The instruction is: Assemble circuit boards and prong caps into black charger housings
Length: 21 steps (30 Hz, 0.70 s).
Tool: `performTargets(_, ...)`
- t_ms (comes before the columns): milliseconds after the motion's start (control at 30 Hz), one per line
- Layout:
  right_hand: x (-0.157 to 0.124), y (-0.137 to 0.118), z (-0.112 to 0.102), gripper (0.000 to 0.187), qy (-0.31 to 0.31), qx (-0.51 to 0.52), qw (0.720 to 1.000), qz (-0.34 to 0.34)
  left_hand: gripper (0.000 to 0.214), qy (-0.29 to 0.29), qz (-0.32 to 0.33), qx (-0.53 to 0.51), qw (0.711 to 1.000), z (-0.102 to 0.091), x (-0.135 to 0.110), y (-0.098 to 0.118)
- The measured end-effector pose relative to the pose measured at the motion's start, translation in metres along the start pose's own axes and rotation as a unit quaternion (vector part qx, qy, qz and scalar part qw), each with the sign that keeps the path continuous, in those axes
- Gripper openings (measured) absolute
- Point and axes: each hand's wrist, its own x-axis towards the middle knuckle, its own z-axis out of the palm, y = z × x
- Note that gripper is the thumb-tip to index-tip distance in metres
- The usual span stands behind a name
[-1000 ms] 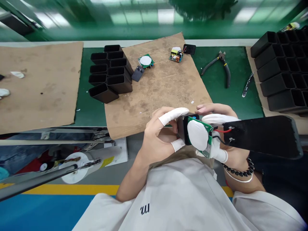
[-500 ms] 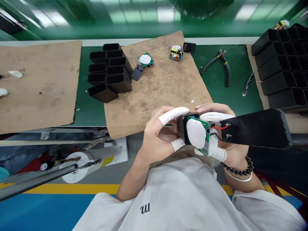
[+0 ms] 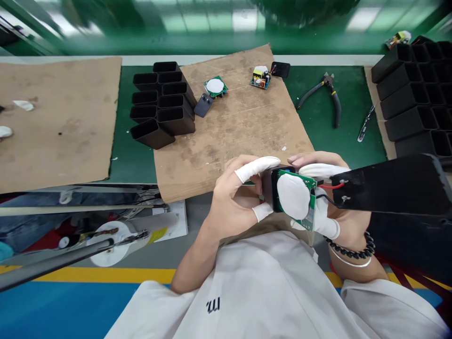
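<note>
Close to my chest, my left hand (image 3: pixel 235 197) pinches a small black housing (image 3: pixel 268 188) between a white-cotted index finger and thumb. My right hand (image 3: pixel 326 207), also with white finger cots, grips a green circuit board (image 3: pixel 307 209) that carries a white pad (image 3: pixel 293 197). The board sits partly in the housing's open end. Red and black wires run from the board to a black plate (image 3: pixel 391 186) that sticks out to the right, close to the camera.
A worn cardboard sheet (image 3: pixel 240 127) on the green bench holds two more circuit boards (image 3: pixel 215 87) (image 3: pixel 260 77) and a small grey part (image 3: pixel 204 104). Stacked black housings (image 3: pixel 160 106) lie left of it, more (image 3: pixel 413 94) at right. Pliers (image 3: pixel 326 94) and tweezers (image 3: pixel 365 123) lie between.
Both hands and the board have stayed almost still; the black plate has shifted slightly to the right and up. The view has moved a little.
</note>
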Motion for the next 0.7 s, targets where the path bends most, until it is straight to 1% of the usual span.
performTargets(267, 0.0000, -0.0025, 0.0003, 0.047, -0.008, -0.019, 0.999, 0.046, 0.060, -0.002, 0.002, -0.013, 1.000, 0.0010, -0.0001, 0.0007)
performTargets(400, 0.0004, -0.0019, 0.0008, 0.045, -0.013, 0.001, 0.999, 0.042, 0.059, 0.000, 0.000, -0.008, 1.000, 0.0008, -0.0003, 0.0025)
performTargets(500, 0.0016, -0.0020, 0.0016, 0.041, -0.013, -0.016, 0.998, 0.053, 0.057, -0.004, -0.002, -0.003, 1.000, 0.0001, -0.0011, 0.0029)
performTargets(600, 0.0021, -0.0021, 0.0018, 0.045, -0.017, -0.023, 0.998, 0.060, 0.055, -0.006, -0.009, 0.008, 1.000, -0.0004, -0.0022, 0.0026)
performTargets(700, 0.0012, -0.0017, 0.0016, 0.048, -0.020, -0.002, 0.998, 0.051, 0.054, -0.006, -0.010, 0.012, 1.000, -0.0006, -0.0030, 0.0021)
